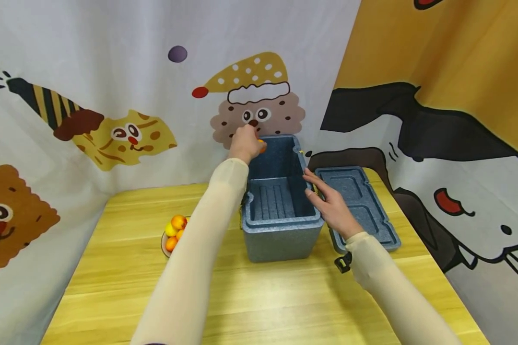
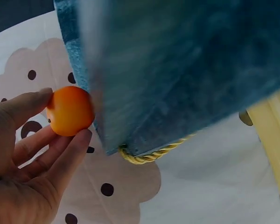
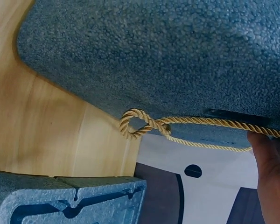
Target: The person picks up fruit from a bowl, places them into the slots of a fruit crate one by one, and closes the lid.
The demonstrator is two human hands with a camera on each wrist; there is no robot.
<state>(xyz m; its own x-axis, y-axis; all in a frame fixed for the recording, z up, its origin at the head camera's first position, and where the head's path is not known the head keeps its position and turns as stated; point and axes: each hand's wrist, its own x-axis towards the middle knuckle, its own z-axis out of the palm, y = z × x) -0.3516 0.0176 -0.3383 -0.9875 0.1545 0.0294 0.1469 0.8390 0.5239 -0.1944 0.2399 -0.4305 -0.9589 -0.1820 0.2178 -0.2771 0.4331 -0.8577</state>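
Note:
My left hand [image 1: 244, 143] pinches a smooth round orange [image 2: 71, 111] between thumb and fingertips, at the far left rim of a blue-grey foam box [image 1: 283, 244]. In the left wrist view the orange is beside the box's wall. My right hand [image 1: 333, 206] rests on the box's right rim with its fingers extended. In the right wrist view, that hand is partly cut off and touches the side near a twisted gold rope [image 3: 210, 122]. The box stands lidless, and the ridged floor that shows inside is bare.
On the table [image 1: 267, 302], left of the box, a bowl [image 1: 164, 247] holds several orange and yellow fruits [image 1: 179, 222], partly hidden by my left sleeve. The box's lid [image 1: 354, 191] lies to the right. A cartoon-printed curtain [image 1: 125, 38] hangs close behind the table.

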